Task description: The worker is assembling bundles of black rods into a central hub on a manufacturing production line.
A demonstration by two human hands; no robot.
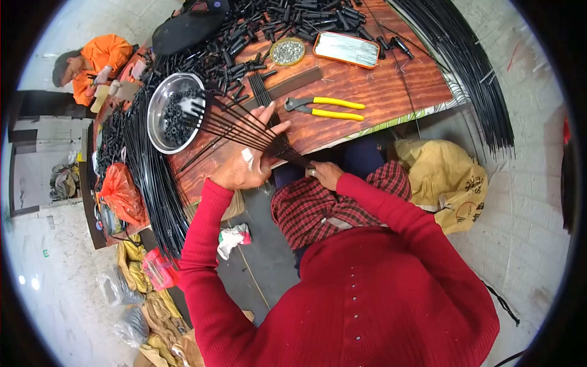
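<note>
A fan of thin black rods (pixel 235 124), several with white tips at the far left end, stretches between my hands. My right hand (pixel 327 175), a ring on one finger, is closed around their gathered near end, just off the table's front edge. The fan lies across my left hand (pixel 247 159), whose fingers are stretched out beneath and beside it. A bit of white tape is stuck on that hand. Under the fan's left end stands a metal bowl (pixel 153 116) holding small black ring-like parts (pixel 177 125). Yellow-handled cutting pliers (pixel 333 114) lie to the right of the left fingers.
The wood-grained table (pixel 397 85) carries heaped black tubular parts (pixel 238 37), a brown bar (pixel 299 81), small silver pieces (pixel 287 52) in a round dish, and an orange-rimmed tray (pixel 345 62). Long black rod bundles (pixel 150 159) hang leftward. A person in orange (pixel 101 58) sits far left.
</note>
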